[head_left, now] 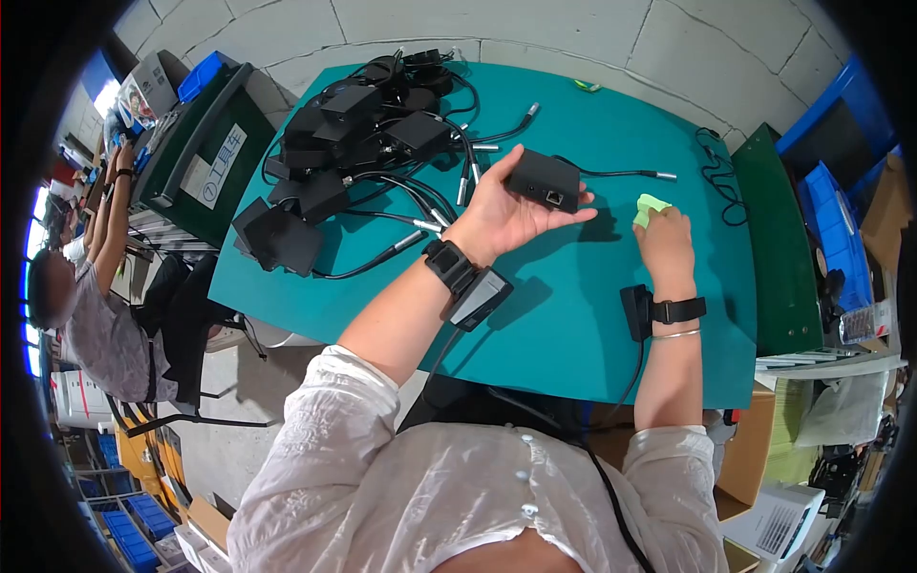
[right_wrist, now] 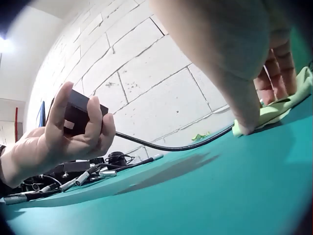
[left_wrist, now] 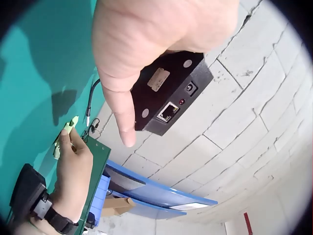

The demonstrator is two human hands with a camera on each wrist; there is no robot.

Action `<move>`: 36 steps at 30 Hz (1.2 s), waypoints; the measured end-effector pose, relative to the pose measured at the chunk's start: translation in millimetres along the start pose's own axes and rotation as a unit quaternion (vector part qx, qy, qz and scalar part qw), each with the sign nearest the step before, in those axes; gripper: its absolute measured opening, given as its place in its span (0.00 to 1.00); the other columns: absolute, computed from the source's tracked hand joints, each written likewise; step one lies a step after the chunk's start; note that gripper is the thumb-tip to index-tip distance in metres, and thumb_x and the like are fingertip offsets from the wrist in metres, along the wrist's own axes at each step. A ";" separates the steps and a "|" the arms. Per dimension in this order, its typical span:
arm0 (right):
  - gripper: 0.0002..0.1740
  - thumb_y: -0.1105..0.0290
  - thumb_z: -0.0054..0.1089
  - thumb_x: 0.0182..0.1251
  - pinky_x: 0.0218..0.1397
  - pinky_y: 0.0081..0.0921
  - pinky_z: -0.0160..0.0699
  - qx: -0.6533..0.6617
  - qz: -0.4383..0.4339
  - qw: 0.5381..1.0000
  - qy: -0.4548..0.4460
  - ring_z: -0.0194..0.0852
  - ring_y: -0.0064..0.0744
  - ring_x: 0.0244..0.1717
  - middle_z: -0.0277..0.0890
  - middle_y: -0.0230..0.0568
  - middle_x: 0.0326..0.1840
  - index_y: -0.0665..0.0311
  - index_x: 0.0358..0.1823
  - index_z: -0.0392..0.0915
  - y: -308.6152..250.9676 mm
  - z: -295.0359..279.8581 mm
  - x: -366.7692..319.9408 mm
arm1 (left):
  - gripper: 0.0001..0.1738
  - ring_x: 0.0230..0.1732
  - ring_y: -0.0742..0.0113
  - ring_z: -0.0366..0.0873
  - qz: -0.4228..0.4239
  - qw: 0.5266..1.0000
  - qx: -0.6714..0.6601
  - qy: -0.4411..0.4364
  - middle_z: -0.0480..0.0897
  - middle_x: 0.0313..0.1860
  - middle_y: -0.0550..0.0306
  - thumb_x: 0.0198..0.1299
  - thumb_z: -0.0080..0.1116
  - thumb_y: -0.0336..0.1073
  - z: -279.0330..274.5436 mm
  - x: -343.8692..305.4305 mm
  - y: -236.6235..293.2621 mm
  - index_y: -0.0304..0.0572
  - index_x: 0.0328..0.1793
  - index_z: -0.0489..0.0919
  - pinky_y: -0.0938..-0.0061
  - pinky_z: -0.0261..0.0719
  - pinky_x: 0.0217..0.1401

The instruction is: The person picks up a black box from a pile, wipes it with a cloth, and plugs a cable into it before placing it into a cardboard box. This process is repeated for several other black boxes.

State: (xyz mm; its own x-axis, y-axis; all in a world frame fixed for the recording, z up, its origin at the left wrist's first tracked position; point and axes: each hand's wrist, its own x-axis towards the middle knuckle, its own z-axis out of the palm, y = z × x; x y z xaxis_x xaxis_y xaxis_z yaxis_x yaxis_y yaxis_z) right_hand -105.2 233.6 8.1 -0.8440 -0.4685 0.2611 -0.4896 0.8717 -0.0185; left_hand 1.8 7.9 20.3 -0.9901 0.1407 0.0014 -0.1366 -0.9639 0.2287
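My left hand [head_left: 497, 220] holds a small black box [head_left: 543, 179] above the table, its palm turned up and fingers round the box's sides. A network socket [left_wrist: 167, 112] and a round power socket [left_wrist: 190, 88] show on one edge of the box. From its other side runs a black cable [head_left: 616, 173] that ends in a silver connector [head_left: 666, 176]. My right hand [head_left: 666, 250] pinches a light green cloth [head_left: 650, 206] at the table surface. In the right wrist view the cloth [right_wrist: 288, 107] lies bunched under the thumb and fingers.
Many black boxes [head_left: 349, 143] with cables and silver connectors are heaped on the left of the green table [head_left: 554, 334]. A thin black cable [head_left: 721, 181] lies near the right edge. A block wall [head_left: 573, 29] stands behind; another person [head_left: 110, 325] sits at left.
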 end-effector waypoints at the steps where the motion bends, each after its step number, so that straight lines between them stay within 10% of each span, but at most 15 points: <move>1: 0.14 0.64 0.64 0.61 0.52 0.38 0.78 -0.023 0.004 1.000 -0.015 0.74 0.48 0.51 0.75 0.48 0.48 0.68 0.42 0.82 0.2 0.0 2.2 | 0.38 0.66 0.32 0.65 -0.001 1.000 -0.008 -0.002 0.68 0.61 0.26 0.71 0.36 0.58 -0.7 0.3 -0.6 0.24 0.67 0.61 0.34 0.62 0.70; 6: 0.13 0.67 0.61 0.62 0.48 0.33 0.79 0.084 0.081 0.993 -0.027 0.78 0.45 0.46 0.78 0.49 0.46 0.71 0.41 0.82 11.2 7.7 14.9 | 0.41 0.63 0.32 0.68 -0.004 1.000 0.010 0.019 0.68 0.60 0.26 0.70 0.36 0.62 0.0 -1.5 -0.9 0.25 0.67 0.61 0.35 0.67 0.67; 9: 0.12 0.72 0.54 0.67 0.49 0.27 0.76 0.525 -0.035 0.844 0.103 0.78 0.37 0.45 0.78 0.44 0.49 0.69 0.48 0.80 -17.2 -12.5 12.1 | 0.42 0.60 0.33 0.71 -0.009 0.998 0.057 0.006 0.69 0.61 0.28 0.69 0.36 0.64 -4.7 1.1 -1.0 0.27 0.67 0.62 0.38 0.73 0.63; 13: 0.17 0.69 0.51 0.70 0.66 0.34 0.69 0.457 -0.306 0.835 0.033 0.69 0.43 0.66 0.72 0.39 0.65 0.59 0.59 0.77 -63.9 -41.9 -10.9 | 0.41 0.58 0.42 0.76 0.011 0.993 0.115 -0.025 0.71 0.62 0.36 0.68 0.36 0.66 -3.0 1.0 -4.4 0.32 0.67 0.64 0.45 0.82 0.55; 17: 0.25 0.57 0.46 0.74 0.71 0.35 0.63 0.429 -0.339 0.836 0.040 0.61 0.45 0.72 0.66 0.42 0.71 0.59 0.68 0.68 -75.5 -42.5 -12.7 | 0.37 0.54 0.47 0.79 0.002 0.960 0.255 0.114 0.73 0.62 0.42 0.70 0.35 0.64 11.2 -4.0 -11.1 0.37 0.65 0.67 0.48 0.86 0.45; 24: 0.25 0.56 0.43 0.76 0.71 0.34 0.63 0.428 -0.297 0.853 -0.015 0.61 0.44 0.72 0.66 0.45 0.70 0.61 0.67 0.69 -58.1 -40.4 -13.0 | 0.35 0.51 0.47 0.80 -0.030 0.991 0.129 -0.015 0.77 0.57 0.44 0.69 0.37 0.63 -4.6 -2.9 2.7 0.37 0.62 0.70 0.46 0.84 0.42; 28: 0.25 0.56 0.43 0.76 0.71 0.34 0.63 0.437 -0.371 0.819 0.033 0.62 0.44 0.71 0.68 0.45 0.69 0.61 0.66 0.70 -79.2 -42.9 -15.5 | 0.31 0.52 0.52 0.80 -0.001 0.978 0.157 0.138 0.76 0.58 0.44 0.69 0.40 0.60 9.1 -9.3 -1.8 0.40 0.61 0.71 0.56 0.85 0.51; 32: 0.24 0.56 0.43 0.76 0.70 0.35 0.64 0.480 -0.310 0.818 0.055 0.66 0.45 0.69 0.71 0.45 0.66 0.61 0.64 0.73 -75.9 -38.0 -11.7 | 0.32 0.56 0.48 0.78 -0.031 0.961 0.269 0.050 0.74 0.59 0.43 0.69 0.39 0.60 8.7 -6.3 -11.8 0.41 0.65 0.67 0.43 0.81 0.56; 36: 0.18 0.61 0.49 0.74 0.63 0.32 0.73 0.519 -0.168 0.838 -0.014 0.74 0.42 0.63 0.77 0.45 0.60 0.60 0.58 0.79 -64.8 -37.0 -12.5 | 0.34 0.63 0.39 0.72 -0.035 0.994 0.084 0.055 0.69 0.64 0.37 0.71 0.36 0.59 4.5 -4.6 -5.0 0.36 0.66 0.64 0.32 0.75 0.58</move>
State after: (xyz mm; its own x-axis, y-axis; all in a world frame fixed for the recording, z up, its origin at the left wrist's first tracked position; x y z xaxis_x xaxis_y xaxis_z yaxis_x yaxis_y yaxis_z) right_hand -54.8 188.3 41.8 -0.6177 -0.6782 0.3981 -0.6150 0.1011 -0.7820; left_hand 7.2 13.1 23.5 -0.9774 0.1712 -0.1239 -0.2064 -0.8998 0.3844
